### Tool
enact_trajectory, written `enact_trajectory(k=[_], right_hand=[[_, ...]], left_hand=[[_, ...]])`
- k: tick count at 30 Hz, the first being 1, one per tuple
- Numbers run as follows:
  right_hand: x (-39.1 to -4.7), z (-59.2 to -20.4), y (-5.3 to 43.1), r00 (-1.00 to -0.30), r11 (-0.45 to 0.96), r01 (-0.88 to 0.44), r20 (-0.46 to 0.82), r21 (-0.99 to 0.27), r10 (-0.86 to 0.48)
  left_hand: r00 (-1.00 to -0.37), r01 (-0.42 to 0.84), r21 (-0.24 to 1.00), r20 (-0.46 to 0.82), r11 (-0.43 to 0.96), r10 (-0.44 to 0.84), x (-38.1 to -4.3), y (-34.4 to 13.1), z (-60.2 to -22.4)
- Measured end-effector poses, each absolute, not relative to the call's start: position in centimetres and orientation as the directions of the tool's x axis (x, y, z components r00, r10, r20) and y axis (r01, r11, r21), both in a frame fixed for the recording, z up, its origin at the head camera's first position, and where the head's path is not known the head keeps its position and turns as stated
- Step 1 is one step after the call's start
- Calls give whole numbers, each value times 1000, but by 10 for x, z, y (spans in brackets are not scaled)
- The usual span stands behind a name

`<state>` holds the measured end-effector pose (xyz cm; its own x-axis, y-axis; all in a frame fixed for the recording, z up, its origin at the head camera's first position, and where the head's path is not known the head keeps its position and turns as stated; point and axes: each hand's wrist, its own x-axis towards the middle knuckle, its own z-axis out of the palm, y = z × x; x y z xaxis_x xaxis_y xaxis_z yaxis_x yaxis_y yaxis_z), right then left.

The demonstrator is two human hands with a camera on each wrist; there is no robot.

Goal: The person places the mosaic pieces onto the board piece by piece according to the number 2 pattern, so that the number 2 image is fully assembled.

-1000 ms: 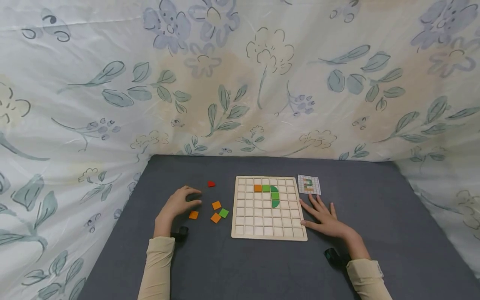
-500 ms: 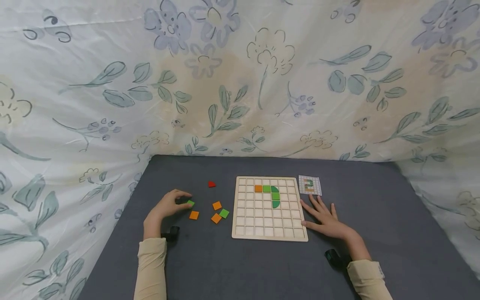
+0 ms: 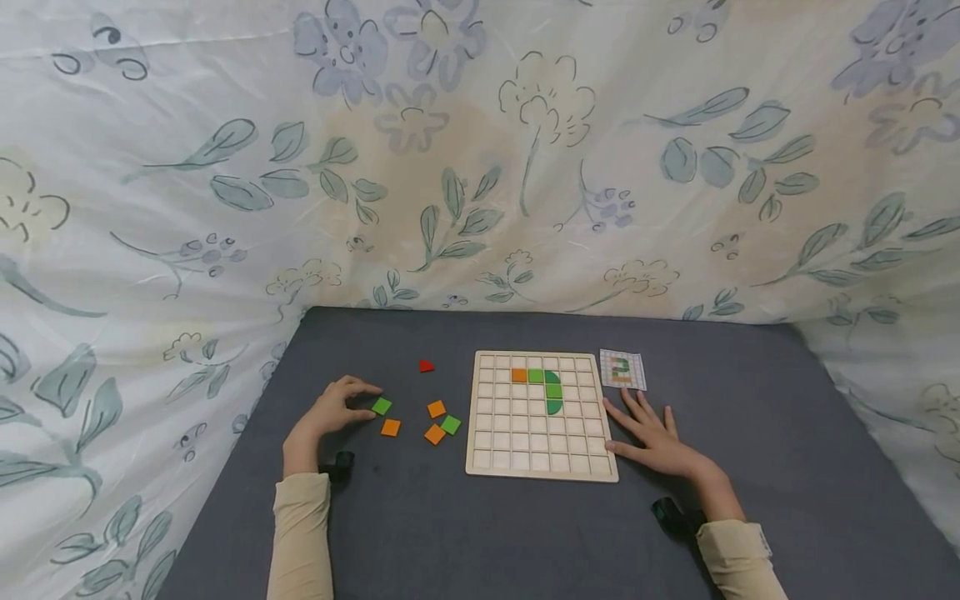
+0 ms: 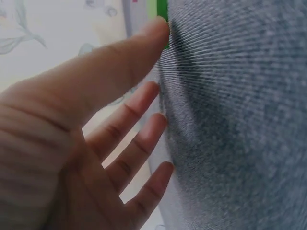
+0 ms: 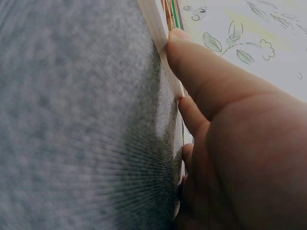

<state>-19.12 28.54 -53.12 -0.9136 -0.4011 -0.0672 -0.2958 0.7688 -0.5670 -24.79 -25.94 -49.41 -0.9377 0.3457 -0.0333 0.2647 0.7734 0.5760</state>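
Note:
My left hand (image 3: 330,414) is at the left of the loose tiles, fingers apart and relaxed. A square green tile (image 3: 382,406) lies on the cloth just off its thumb and forefinger. In the left wrist view the thumb (image 4: 136,50) is right at the green tile's edge (image 4: 162,9); the forefinger's tip is not clearly shown. My right hand (image 3: 652,439) lies spread at the right edge of a wooden grid board (image 3: 542,477), its thumb (image 5: 192,62) touching the rim. On the board stand an orange square (image 3: 519,376), green squares (image 3: 536,376) and dark green rounded pieces (image 3: 554,407).
A printed pattern card (image 3: 622,369) lies beyond the right hand's fingers. Orange tiles (image 3: 391,427), another green tile (image 3: 451,425) and a red piece (image 3: 426,366) are scattered left of the board. Floral fabric (image 3: 450,167) hangs behind the grey tabletop (image 3: 420,517).
My left hand has moved left and a little back, uncovering the green tile that was hidden under it. The right hand stays in place at the board's edge.

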Motion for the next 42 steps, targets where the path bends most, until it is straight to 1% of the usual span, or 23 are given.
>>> enact_trajectory(k=[5,27,42], right_hand=[[-191,-531,285,-912,768,-299,-68,-567,-405],[-192,-530,287,-914,767,-292,-71,-572,-400],[-191,-528,286,-910,762,-297,-73,-575,-409]], left_hand=[[-949,244,547,-33,801,312,-249,-257,-496],[-976,186,508,-6,841,220,-253,-243,-498],[-975,207,450,18,869,223,-258,-218,-495]])
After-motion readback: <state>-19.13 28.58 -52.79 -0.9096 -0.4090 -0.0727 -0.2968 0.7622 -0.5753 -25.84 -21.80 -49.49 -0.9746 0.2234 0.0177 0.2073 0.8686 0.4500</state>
